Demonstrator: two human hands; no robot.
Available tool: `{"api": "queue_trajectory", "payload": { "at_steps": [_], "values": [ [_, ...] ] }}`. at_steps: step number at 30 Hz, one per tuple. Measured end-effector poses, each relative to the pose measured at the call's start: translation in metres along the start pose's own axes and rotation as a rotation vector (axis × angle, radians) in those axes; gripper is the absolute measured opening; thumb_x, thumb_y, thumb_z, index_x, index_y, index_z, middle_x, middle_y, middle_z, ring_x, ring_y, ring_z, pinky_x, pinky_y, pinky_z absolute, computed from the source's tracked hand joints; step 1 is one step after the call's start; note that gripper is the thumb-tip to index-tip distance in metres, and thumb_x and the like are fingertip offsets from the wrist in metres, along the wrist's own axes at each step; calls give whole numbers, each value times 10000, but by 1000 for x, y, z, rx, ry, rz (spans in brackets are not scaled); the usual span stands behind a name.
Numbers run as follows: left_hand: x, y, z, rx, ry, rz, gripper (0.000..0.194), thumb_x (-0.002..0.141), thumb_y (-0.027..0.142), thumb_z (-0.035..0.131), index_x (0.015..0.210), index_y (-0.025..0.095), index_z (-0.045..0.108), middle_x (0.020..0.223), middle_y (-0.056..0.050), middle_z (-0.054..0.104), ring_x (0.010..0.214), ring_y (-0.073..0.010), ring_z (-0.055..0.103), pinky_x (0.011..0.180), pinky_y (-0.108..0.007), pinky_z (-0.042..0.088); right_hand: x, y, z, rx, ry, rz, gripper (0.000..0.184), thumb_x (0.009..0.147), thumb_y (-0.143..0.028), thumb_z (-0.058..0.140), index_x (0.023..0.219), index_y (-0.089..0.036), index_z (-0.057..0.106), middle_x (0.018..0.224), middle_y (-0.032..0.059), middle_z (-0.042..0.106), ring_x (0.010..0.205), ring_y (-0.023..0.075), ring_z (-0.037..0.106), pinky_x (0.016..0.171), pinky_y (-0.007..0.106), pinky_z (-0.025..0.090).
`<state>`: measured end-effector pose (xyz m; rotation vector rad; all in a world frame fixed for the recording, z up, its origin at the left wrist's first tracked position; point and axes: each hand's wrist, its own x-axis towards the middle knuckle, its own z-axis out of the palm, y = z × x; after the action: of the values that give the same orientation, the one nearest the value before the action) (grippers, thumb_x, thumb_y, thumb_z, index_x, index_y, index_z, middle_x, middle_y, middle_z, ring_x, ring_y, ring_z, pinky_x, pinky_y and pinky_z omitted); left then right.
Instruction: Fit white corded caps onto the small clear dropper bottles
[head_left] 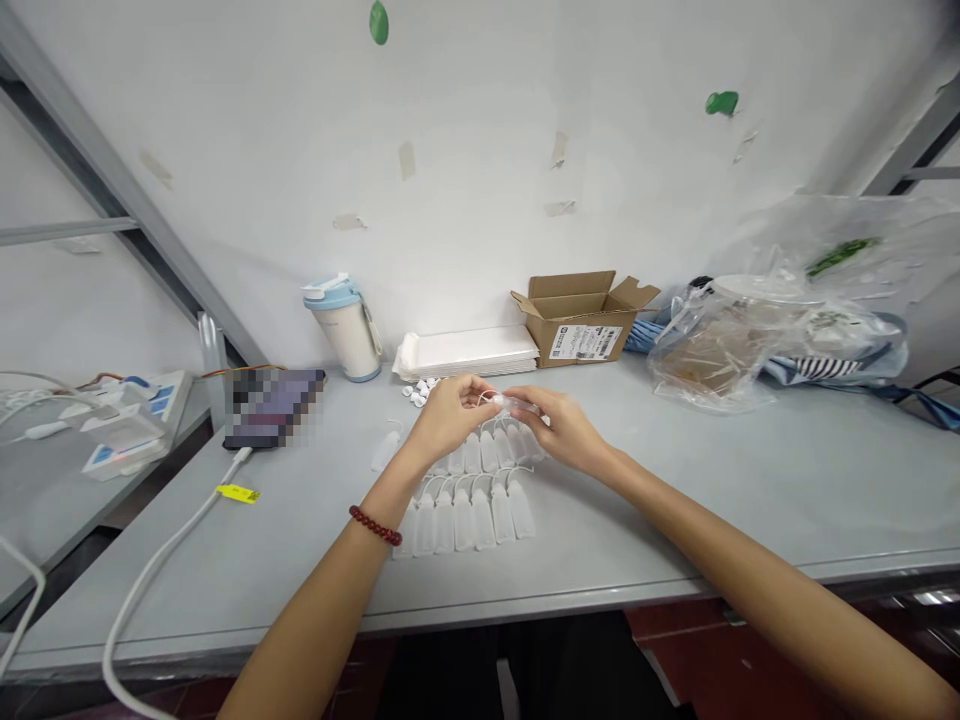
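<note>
My left hand (454, 412), a dark red bead bracelet on its wrist, pinches the white neck end and thin tube of a small translucent plastic bottle (519, 406). My right hand (562, 425) is closed on the body of that same bottle. The fingertips of both hands meet there, hiding part of it. Below them, two rows of similar flat translucent bottles (465, 522) lie on the table, each with a thin curved white tube at its top. Beyond my left hand is a small pile of white caps (420, 391).
On the grey table (660, 500), a stack of white trays (472, 350) and an open cardboard box (581, 330) stand against the wall. A tumbler (346, 335) and a phone (277, 408) on a white cable are at left. Clear plastic bags (712, 365) lie at right.
</note>
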<state>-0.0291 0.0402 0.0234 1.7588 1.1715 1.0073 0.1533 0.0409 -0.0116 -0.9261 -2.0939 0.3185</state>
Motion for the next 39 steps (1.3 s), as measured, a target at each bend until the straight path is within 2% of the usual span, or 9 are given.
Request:
{"api": "queue_trajectory", "payload": {
  "at_steps": [4, 9, 15, 19, 21, 25, 31, 36, 39],
  "values": [
    [0, 2, -1, -147, -31, -64, 222, 681, 287, 689, 809, 117, 628, 778, -46, 662, 717, -136, 605, 725, -297, 490, 1, -5, -3, 12, 12, -28, 257, 896, -204, 448, 1087, -214, 620, 945, 75, 667, 810, 184, 613, 715, 321, 492],
    [-2, 5, 0, -263, -79, -141, 232, 702, 320, 686, 764, 97, 666, 702, -53, 648, 662, -128, 595, 680, -293, 503, 2, -9, -7, 63, 96, -60, 242, 885, -208, 470, 1034, -235, 659, 929, 71, 627, 839, 178, 594, 750, 326, 483],
    [-2, 2, -2, -288, -121, -133, 226, 687, 312, 710, 775, 104, 696, 676, -47, 648, 636, -124, 589, 661, -281, 496, 2, -8, -9, 267, 125, 183, 244, 811, -302, 594, 1030, -194, 606, 903, 60, 663, 788, 180, 608, 688, 312, 486],
    [-4, 3, -1, -188, -107, -56, 223, 678, 316, 714, 799, 129, 706, 721, -43, 670, 648, -126, 582, 679, -283, 483, 4, -10, -10, 454, 71, 319, 313, 792, -411, 599, 992, -172, 568, 635, -18, 584, 549, 122, 542, 546, 264, 456],
    [-5, 4, 2, -150, -87, -45, 220, 677, 317, 710, 800, 135, 707, 753, -46, 683, 678, -138, 595, 693, -288, 486, 5, -10, -11, 524, 55, 367, 336, 796, -465, 578, 957, -171, 552, 534, -52, 520, 497, 112, 518, 507, 245, 427],
    [-5, 6, 6, -154, -58, -58, 234, 657, 319, 726, 804, 140, 698, 770, -43, 689, 718, -150, 615, 705, -288, 494, 6, -10, -9, 624, 29, 449, 390, 789, -554, 543, 875, -174, 526, 515, -54, 516, 441, 92, 473, 442, 225, 372],
    [-5, 5, 10, -251, -49, -116, 260, 685, 349, 715, 820, 129, 686, 775, -37, 671, 664, -108, 580, 696, -268, 493, 7, -10, -8, 669, 58, 400, 380, 821, -556, 503, 800, -177, 497, 530, -70, 464, 416, 63, 401, 422, 219, 335],
    [-5, 2, 13, -297, -85, -161, 407, 773, 505, 591, 774, 109, 684, 828, -99, 673, 718, -148, 600, 606, -269, 494, 9, -10, -12, 653, 98, 363, 372, 828, -553, 497, 818, -181, 503, 550, -72, 446, 423, 61, 394, 430, 220, 329],
    [-4, 2, 13, -272, -86, -160, 425, 788, 513, 564, 756, 104, 675, 789, -100, 668, 672, -142, 591, 563, -257, 475, 8, -9, -12, 616, 103, 340, 360, 839, -537, 493, 825, -178, 511, 532, -77, 420, 433, 61, 379, 448, 221, 321]
  ]
}}
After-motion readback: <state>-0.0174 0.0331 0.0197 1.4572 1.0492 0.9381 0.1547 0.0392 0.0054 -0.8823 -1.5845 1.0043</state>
